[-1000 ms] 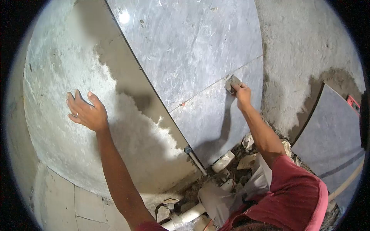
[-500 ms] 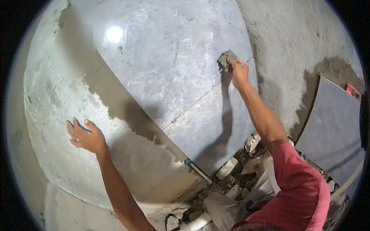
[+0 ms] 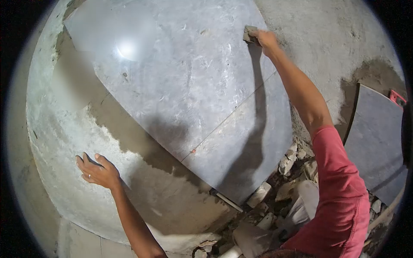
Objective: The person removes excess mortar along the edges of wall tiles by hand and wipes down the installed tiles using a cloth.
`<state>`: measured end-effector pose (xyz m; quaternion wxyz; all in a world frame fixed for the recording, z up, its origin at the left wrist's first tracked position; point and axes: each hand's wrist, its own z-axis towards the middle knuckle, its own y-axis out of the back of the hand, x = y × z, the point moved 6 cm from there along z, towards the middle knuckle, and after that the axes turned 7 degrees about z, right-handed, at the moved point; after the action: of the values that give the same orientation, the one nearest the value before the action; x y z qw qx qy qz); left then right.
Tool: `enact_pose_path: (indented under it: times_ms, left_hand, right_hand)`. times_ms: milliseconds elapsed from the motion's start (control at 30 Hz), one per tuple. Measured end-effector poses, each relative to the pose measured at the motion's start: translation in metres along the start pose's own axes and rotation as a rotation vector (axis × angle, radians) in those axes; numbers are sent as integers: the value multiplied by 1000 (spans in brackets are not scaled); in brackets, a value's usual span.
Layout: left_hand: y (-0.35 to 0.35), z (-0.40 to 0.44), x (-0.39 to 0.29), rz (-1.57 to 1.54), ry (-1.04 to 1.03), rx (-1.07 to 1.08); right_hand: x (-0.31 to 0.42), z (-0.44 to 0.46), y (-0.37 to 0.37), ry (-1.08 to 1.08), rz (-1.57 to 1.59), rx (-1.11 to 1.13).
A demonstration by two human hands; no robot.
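Large grey tiles [image 3: 172, 81] cover the middle of the wall, with a thin seam and a small orange-red piece [image 3: 193, 151] on it. My right hand [image 3: 265, 39] pinches a small grey-brown pad [image 3: 249, 34] against the upper right part of the tile; whether it is a sponge or a cloth I cannot tell. On the rough plaster [image 3: 64, 133] at the left, my left hand [image 3: 100, 172] lies with its fingers spread and a ring on one finger, holding nothing. A damp brown band [image 3: 124, 129] runs along the tile's left edge.
Broken stones [image 3: 286, 163] and a white block [image 3: 259, 195] lie at the tile's foot. A pale pipe end [image 3: 228, 201] sticks out by its lower corner. To the right are another grey tile [image 3: 374, 142] and a red level [image 3: 398, 98]. Pale floor tiles [image 3: 86, 242] show at the lower left.
My right hand has moved up the tile with the pad, past the seam. The view has shifted, and my left hand, still spread on the plaster, appears lower in it.
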<state>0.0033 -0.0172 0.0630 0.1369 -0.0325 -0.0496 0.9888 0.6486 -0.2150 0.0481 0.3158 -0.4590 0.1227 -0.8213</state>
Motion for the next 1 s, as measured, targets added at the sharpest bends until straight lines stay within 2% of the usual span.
enact_pose_path:
  times_ms: [200,300,400,533,567,667,800,867,1000]
  left_hand:
    - [-2,-1,2,-15,13,36]
    - [-4,-2,3,-32,1,22]
    - [-5,-3,5,-27,-14,14]
    - [-5,-3,5,-24,-9,25]
    - [-5,-3,6,-23,-7,26]
    - [-3,-4,7,-33,-13,42]
    - [-5,-3,8,-66,9,43]
    - [-6,-3,9,-81,14,43]
    - [-5,-2,8,-99,23,56]
  right_hand:
    - [54,-54,-91,206,-260,218]
    - [96,-108,-130,237,-196,250]
    - [99,-138,-165,166,-111,370]
    - [131,-185,-215,519,-236,465]
    - [138,-192,-229,529,-204,517]
    - [158,-218,-261,750,-240,564]
    - [156,-247,-265,803,-409,716]
    - [127,-273,-249,718,-302,775]
    - [64,-295,-206,292,-18,582]
